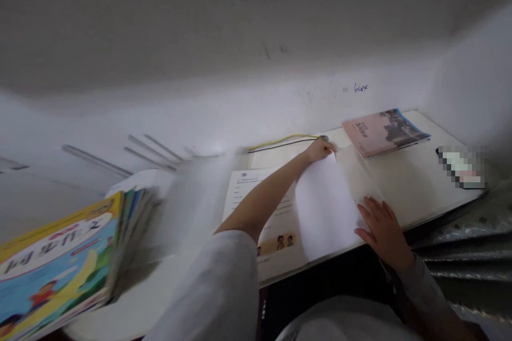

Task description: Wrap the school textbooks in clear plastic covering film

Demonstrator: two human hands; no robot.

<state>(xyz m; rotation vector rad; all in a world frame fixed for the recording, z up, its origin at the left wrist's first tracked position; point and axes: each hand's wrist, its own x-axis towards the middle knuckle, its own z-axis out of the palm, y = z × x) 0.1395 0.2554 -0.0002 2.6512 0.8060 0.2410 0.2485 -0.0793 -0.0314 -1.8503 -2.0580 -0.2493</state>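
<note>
On the table (416,186), we see a printed page (276,218) at nine o'clock of our white sheet (326,202); at twelve, our left hand (321,149) pinches the sheet's corner, apparently controlling it; at four, our right hand (380,226), fingers spread, waits beside its edge, perhaps for steadying.

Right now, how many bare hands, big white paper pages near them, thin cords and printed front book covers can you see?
Bare hands: 2 (left hand, right hand)
Big white paper pages: 2 (printed page, blank page)
Thin cords: 2 (yellow cord, black cord)
Front book covers: 2 (yellow-and-blue cartoon cover, pinkish-grey cover)
Total: 8
</note>
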